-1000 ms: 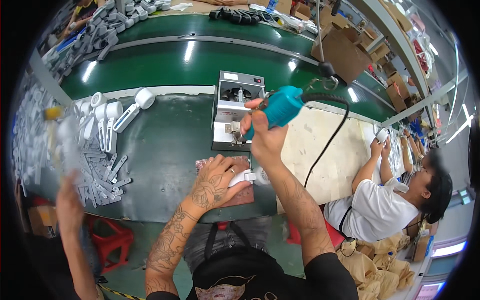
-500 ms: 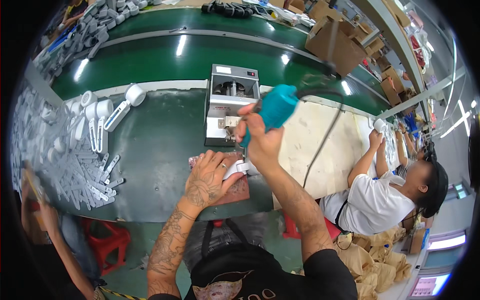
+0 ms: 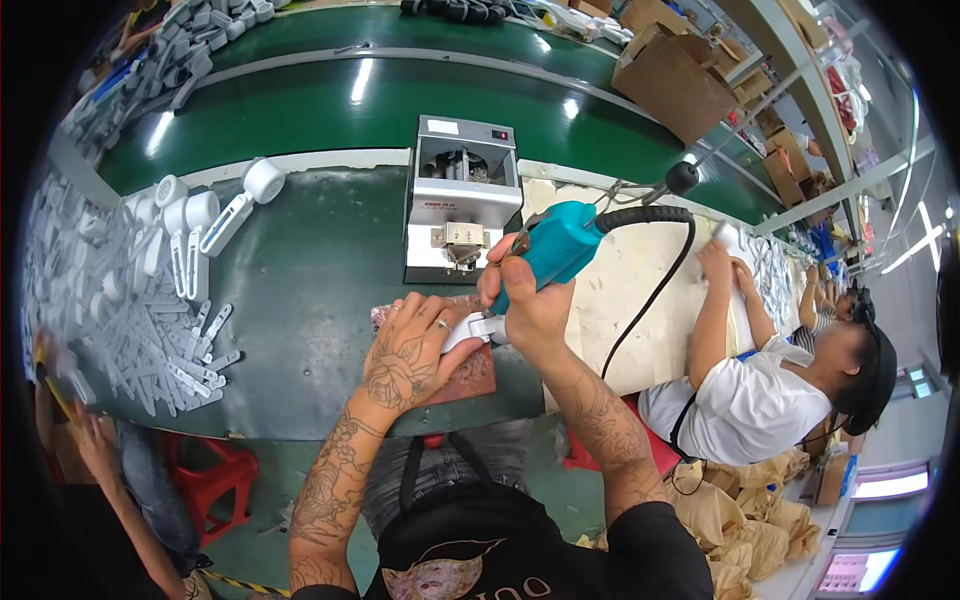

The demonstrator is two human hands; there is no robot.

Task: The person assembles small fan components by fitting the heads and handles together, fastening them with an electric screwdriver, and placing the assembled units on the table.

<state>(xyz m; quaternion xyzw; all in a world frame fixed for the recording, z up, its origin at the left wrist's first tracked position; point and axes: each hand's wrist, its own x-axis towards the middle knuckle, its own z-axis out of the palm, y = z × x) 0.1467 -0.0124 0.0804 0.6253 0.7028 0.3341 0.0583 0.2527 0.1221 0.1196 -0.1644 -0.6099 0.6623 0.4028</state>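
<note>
My right hand [image 3: 538, 312] is wrapped round a teal electric screwdriver [image 3: 556, 245]. Its lower end points down at a white plastic part [image 3: 474, 328], though the fingers partly hide the tip. With fingers and thumb, my left hand [image 3: 408, 352] holds that part down on a reddish pad [image 3: 472, 382]. Just beyond both hands stands a grey and white screw feeder [image 3: 462, 205], its top compartment uncovered.
To the left lie a heap of flat grey strips [image 3: 170, 355] and several white round-headed handles [image 3: 205, 215]. A black cable [image 3: 655, 295] loops from the screwdriver. A co-worker in a white shirt [image 3: 735, 410] sits at right. Beyond runs a green conveyor [image 3: 300, 110].
My right hand has brought the screwdriver down from beside the feeder's front to the white part. My left hand stays on the part.
</note>
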